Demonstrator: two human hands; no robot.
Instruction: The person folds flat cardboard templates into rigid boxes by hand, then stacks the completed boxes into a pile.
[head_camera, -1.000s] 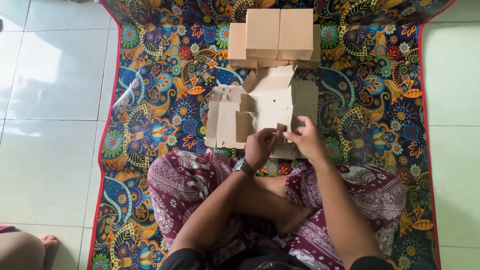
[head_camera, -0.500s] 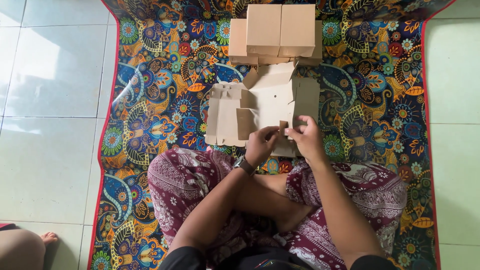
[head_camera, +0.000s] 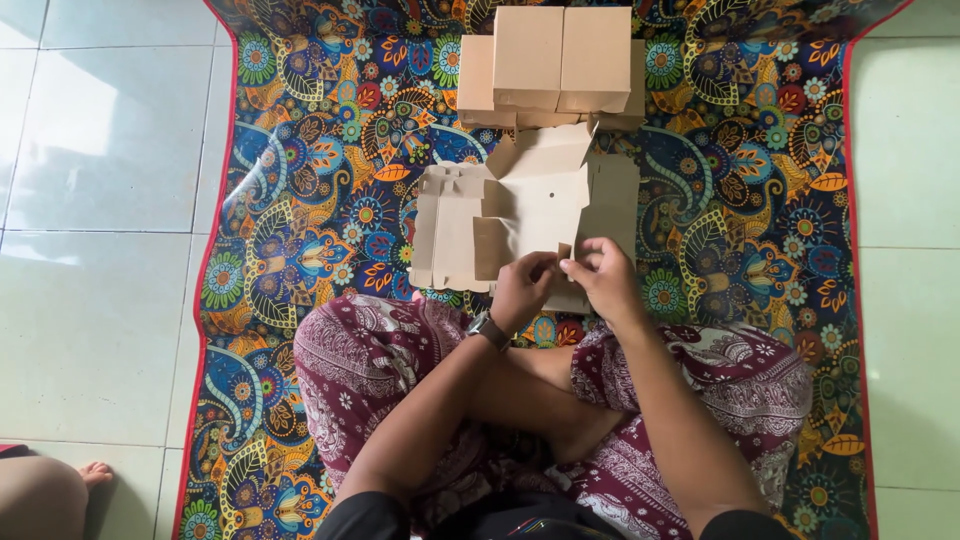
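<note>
A person sits cross-legged on a patterned mat (head_camera: 300, 230), knees in maroon printed trousers (head_camera: 370, 350), and everything lies out from those knees. Just beyond them both hands meet at the near edge of a flat cardboard sheet (head_camera: 530, 215). The left hand (head_camera: 522, 290), with a watch (head_camera: 487, 328) on its wrist, curls inward with its fingertips pressed onto a small flap at that edge. The right hand (head_camera: 603, 280) comes in from the other side, thumb and forefinger pinching the same flap, the other fingers loosely bent. Both forearms run forward over the lap, elbows tucked in.

It looks to me like a folding step: the sheet is partly creased, one panel standing up at its far side, the flaps on its left lying flat. The next move would seem to call for a firm crease along the scored line while the rest of the sheet is held down.

Farther from the knees, past the sheet, stands a cluster of finished brown boxes (head_camera: 555, 65). Off the mat, near the lower left, another person's bare foot (head_camera: 95, 472) rests on the pale tiled floor (head_camera: 100, 150).
</note>
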